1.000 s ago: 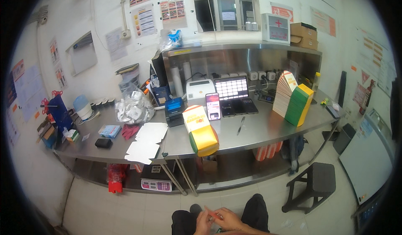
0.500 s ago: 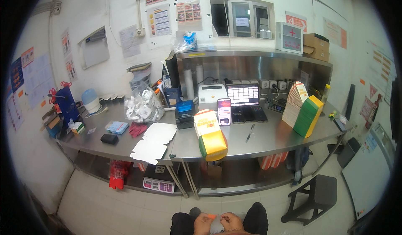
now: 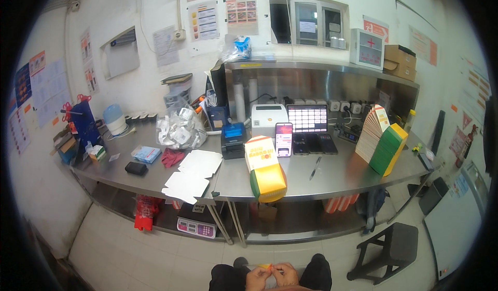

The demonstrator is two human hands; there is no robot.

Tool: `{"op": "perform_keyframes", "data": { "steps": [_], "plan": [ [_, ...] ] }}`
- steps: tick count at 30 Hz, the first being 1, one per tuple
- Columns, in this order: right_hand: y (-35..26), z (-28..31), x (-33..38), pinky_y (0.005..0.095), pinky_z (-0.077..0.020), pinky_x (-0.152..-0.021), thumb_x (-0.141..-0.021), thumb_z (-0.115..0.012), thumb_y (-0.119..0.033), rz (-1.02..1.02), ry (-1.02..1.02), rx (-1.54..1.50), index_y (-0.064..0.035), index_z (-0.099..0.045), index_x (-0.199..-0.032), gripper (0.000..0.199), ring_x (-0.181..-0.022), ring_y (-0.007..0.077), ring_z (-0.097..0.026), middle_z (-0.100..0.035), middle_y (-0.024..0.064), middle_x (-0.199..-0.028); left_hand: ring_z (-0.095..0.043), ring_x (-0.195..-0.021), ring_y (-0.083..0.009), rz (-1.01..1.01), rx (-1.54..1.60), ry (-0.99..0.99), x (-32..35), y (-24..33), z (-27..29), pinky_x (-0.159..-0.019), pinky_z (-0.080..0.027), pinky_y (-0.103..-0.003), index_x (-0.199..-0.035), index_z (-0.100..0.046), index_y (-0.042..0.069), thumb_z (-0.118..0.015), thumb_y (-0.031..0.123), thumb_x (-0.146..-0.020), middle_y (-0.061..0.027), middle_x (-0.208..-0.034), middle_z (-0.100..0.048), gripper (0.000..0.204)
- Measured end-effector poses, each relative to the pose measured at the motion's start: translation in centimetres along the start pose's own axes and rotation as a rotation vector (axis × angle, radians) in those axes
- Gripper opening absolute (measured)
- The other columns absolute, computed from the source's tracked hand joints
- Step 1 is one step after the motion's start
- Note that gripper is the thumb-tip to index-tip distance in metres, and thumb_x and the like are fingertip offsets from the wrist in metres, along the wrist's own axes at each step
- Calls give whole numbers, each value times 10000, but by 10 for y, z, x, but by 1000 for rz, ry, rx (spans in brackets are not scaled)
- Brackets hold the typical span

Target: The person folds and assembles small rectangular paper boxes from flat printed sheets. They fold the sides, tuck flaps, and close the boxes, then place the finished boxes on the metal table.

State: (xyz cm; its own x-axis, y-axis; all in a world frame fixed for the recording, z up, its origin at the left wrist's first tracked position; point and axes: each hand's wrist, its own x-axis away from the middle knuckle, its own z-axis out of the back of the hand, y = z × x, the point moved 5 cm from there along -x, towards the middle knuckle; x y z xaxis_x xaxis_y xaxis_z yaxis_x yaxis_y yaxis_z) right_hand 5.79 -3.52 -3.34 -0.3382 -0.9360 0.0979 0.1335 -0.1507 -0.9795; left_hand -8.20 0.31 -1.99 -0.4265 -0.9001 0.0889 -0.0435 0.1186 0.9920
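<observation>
Low in the view, between my dark-trousered knees, my left hand (image 3: 257, 279) pinches a small, thin orange-and-yellow piece (image 3: 265, 266), too small to name. My right hand (image 3: 285, 275) is closed too, its fingertips meeting the piece's right edge. Both hands are nearly touching, well below the steel table. On that table's front edge, ahead of them, lies a folded carton (image 3: 262, 158) in white, yellow and green. Left of it are flat white cardboard blanks (image 3: 192, 174).
The steel table (image 3: 311, 187) carries a propped phone (image 3: 284, 139), a tablet (image 3: 307, 118), a label printer (image 3: 267, 118), a pen (image 3: 315, 168) and a stack of cartons (image 3: 381, 141). A dark stool (image 3: 394, 244) stands at right; a scale (image 3: 196, 227) sits on the lower shelf.
My hands have drawn closer together, and the right fingertips now meet the small piece. It shows yellow as well as orange. The whole view has shifted slightly.
</observation>
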Motion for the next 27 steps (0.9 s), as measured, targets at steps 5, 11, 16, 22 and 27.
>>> {"op": "perform_keyframes", "data": {
  "steps": [5, 11, 16, 22, 27],
  "plan": [
    [32, -2, -15, 412, -543, -897, -1023, -723, -343, -18, -38, -116, 17, -703, -1129, 376, -1014, 240, -684, -745, 129, -1100, -651, -933, -169, 83, 53, 12, -18, -19, 0, -847, -551, -344, -1117, -714, 67, -612, 253, -1087, -90, -1032, -725, 214],
    [87, 1, -63, 454, -486, -1011, -996, -681, -199, -199, -144, -159, -14, -733, -1157, 250, -1102, 310, -639, -703, 168, -1181, -667, -938, -178, 199, 147, 42, -44, -36, 1, -852, -563, -350, -1117, -704, 53, -619, 211, -1077, -99, -1037, -728, 184],
    [69, 3, -71, 449, -498, -1013, -987, -645, -126, 119, -56, 16, -18, -760, -1090, 189, -1116, 354, -623, -696, 166, -1154, -680, -943, -186, 276, 211, 81, -75, -53, 1, -857, -574, -355, -1116, -696, 41, -625, 176, -1069, -107, -1041, -731, 160],
    [32, 25, -86, 468, -455, -1075, -987, -656, -144, 275, -60, -116, -35, -765, -1065, 172, -1149, 339, -618, -706, 168, -1155, -696, -949, -195, 284, 276, 110, -113, -55, -3, -862, -587, -360, -1116, -686, 27, -632, 135, -1059, -115, -1046, -734, 133],
    [33, 31, -124, 465, -474, -1039, -976, -719, -223, 250, -210, -67, -25, -755, -1104, 238, -1147, 298, -638, -723, 166, -1214, -710, -953, -202, 234, 344, 124, -136, -46, -8, -867, -597, -365, -1116, -678, 15, -638, 100, -1051, -123, -1050, -737, 114]
  ]
}}
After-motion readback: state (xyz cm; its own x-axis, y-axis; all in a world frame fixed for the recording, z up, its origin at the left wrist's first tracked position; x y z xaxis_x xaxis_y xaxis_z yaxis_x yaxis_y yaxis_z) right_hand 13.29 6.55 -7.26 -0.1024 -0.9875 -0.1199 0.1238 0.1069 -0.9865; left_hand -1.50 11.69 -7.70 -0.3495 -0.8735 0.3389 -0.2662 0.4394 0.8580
